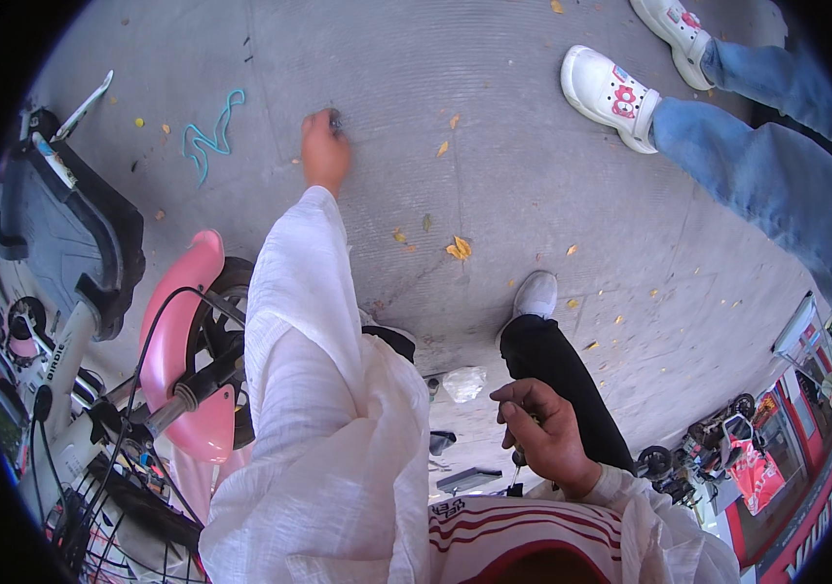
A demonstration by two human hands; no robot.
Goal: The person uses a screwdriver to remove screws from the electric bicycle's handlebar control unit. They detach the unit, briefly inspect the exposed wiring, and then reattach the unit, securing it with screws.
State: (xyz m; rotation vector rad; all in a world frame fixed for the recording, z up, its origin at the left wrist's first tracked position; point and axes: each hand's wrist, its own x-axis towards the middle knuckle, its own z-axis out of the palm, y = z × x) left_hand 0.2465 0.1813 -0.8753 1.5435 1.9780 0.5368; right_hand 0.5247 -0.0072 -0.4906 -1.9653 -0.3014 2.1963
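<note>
My left hand (326, 154) reaches far out over the grey pavement, its fingers closed round a small dark object (336, 121) that shows only in part at the fingertips. I cannot make out its kind. Close to my body, my right hand (550, 436) is closed, with a thin-shafted tool (517, 459) pointing down out of it; most of this tool is hidden by the palm. A turquoise cord (211, 146) lies in loose bends on the ground, left of my left hand.
At the left stand a pink-fendered front wheel (187, 341) and a white bike frame (70, 355) with black cables. A person in jeans (737, 146) and white clogs (610, 97) stands at the upper right. Yellow leaves (459, 248) and a clear plastic bag (464, 383) lie on the ground.
</note>
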